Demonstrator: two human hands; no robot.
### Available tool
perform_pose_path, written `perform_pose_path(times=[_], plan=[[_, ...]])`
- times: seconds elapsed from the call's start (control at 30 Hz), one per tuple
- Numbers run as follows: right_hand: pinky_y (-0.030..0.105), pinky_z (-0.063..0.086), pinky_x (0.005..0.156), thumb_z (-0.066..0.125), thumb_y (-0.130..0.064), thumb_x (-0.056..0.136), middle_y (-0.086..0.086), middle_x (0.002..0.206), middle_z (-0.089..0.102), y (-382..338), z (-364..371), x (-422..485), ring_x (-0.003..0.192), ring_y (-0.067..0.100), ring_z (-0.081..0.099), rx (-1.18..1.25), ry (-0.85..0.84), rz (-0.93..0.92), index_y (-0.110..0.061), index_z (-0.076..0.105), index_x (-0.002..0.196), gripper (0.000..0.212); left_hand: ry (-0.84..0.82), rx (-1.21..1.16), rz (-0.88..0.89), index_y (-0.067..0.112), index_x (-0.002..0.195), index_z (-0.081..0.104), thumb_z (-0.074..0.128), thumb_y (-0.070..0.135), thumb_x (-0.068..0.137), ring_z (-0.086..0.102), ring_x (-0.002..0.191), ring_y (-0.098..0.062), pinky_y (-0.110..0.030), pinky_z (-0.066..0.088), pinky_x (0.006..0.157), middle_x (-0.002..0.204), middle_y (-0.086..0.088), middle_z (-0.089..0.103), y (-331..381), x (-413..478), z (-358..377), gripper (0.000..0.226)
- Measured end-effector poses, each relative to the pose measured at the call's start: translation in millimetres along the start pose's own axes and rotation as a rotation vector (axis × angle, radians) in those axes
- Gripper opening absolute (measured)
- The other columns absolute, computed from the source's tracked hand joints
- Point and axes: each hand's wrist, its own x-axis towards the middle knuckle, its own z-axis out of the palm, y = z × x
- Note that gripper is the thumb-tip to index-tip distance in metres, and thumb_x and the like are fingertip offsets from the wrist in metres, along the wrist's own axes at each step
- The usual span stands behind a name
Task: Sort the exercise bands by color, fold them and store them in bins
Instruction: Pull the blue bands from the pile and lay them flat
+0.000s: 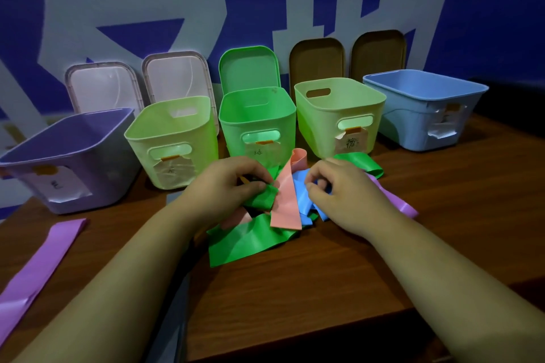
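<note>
Sorting step: left hand [233, 183] pinches green band [261, 200], right hand [339, 188] grips blue band [303, 196]; next, tease them apart

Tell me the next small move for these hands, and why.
Probably draw the green band clear of the others with the left grip, which pinches it, while the right grip holds the blue band back. The pink band lies between them, so the colors are tangled and nothing can be folded yet.

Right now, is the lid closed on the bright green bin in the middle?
No, the green bin is open on top, and its green lid stands upright behind it, against the wall.
</note>
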Motion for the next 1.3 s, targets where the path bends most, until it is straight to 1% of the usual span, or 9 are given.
perform_pose_path(times=[0.13,0.3,0.57,0.77,0.83,1.0,1.07,1.17,1.3], plan=[[0.032,0.048,0.077,0.067,-0.026,0.094,-0.01,0.088,0.058,-4.6,-1.7,-3.4,0.092,0.009,0.052,-0.027,-0.028,0.003,-0.032,0.063,0.087,0.009,0.133,-0.122,-0.065,0.034,0.108,0.078,0.075,0.022,0.098,0.067,0.097,0.006,-0.013,0.053,0.081,0.101,0.023,0.074,3.5,-4.1,-2.2,0.016],[0.033,0.049,0.078,0.066,-0.026,0.093,-0.01,0.088,0.058,-6.7,-1.5,-5.2,0.093,0.01,0.051,-0.052,-0.022,-0.003,-0.031,0.063,0.087,0.009,0.15,-0.155,-0.132,0.038,0.103,0.077,0.073,0.027,0.1,0.069,0.094,0.002,-0.027,0.06,0.082,0.097,0.022,0.074,2.9,-7.8,-4.6,0.012],[0.035,0.047,0.074,0.063,-0.026,0.092,-0.011,0.082,0.054,-7.5,1.2,-7.2,0.089,0.012,0.047,-0.13,-0.004,-0.067,-0.031,0.06,0.083,0.011,0.207,-0.153,-0.114,0.037,0.099,0.072,0.07,0.027,0.102,0.067,0.086,-0.002,-0.028,0.057,0.072,0.092,0.024,0.071,6.0,-9.6,-3.4,0.011],[0.036,0.045,0.07,0.061,-0.026,0.091,-0.012,0.08,0.05,-12.4,0.5,-9.6,0.086,0.011,0.044,-0.17,0.028,-0.104,-0.03,0.058,0.082,0.011,0.237,-0.094,-0.039,0.035,0.101,0.072,0.064,0.033,0.105,0.063,0.095,0.0,-0.03,0.05,0.077,0.099,0.018,0.068,8.7,-8.8,-7.5,0.009],[0.037,0.045,0.07,0.06,-0.026,0.092,-0.012,0.08,0.049,-16.9,-1.1,-11.4,0.085,0.012,0.043,-0.194,0.062,-0.137,-0.029,0.058,0.083,0.009,0.193,-0.067,-0.013,0.031,0.103,0.074,0.064,0.033,0.105,0.063,0.094,0.002,-0.03,0.05,0.079,0.099,0.019,0.068,14.9,-7.3,-13.2,0.01],[0.04,0.049,0.072,0.065,-0.023,0.094,-0.013,0.084,0.053,-18.6,-21.2,-9.1,0.089,0.015,0.048,-0.162,0.166,-0.159,-0.026,0.063,0.088,0.007,-0.077,0.074,0.054,0.033,0.109,0.076,0.068,0.032,0.103,0.064,0.097,0.007,-0.023,0.054,0.083,0.105,0.02,0.07,43.7,-3.9,-34.9,0.011],[0.04,0.05,0.072,0.063,-0.022,0.095,-0.014,0.086,0.055,-10.5,-36.7,-6.5,0.09,0.015,0.05,-0.151,0.226,-0.079,-0.029,0.061,0.085,0.012,-0.094,0.127,0.094,0.033,0.11,0.076,0.067,0.032,0.103,0.065,0.098,0.005,-0.024,0.055,0.085,0.105,0.021,0.07,58.0,-0.8,-36.0,0.012],[0.033,0.045,0.071,0.062,-0.02,0.096,-0.013,0.089,0.06,9.6,-61.0,-7.5,0.09,0.014,0.052,-0.163,0.279,0.064,-0.029,0.062,0.083,0.016,-0.158,0.202,0.132,0.031,0.11,0.077,0.067,0.037,0.103,0.066,0.094,0.001,-0.03,0.056,0.085,0.103,0.018,0.073,82.7,7.2,-26.2,0.014],[0.027,0.041,0.066,0.063,-0.017,0.096,-0.009,0.093,0.06,40.5,-76.3,-20.1,0.084,0.011,0.058,-0.105,0.28,0.295,-0.027,0.067,0.085,0.016,-0.272,0.285,0.158,0.03,0.113,0.077,0.065,0.038,0.102,0.065,0.092,-0.004,-0.027,0.053,0.081,0.102,0.017,0.072,117.7,23.8,4.1,0.018]])
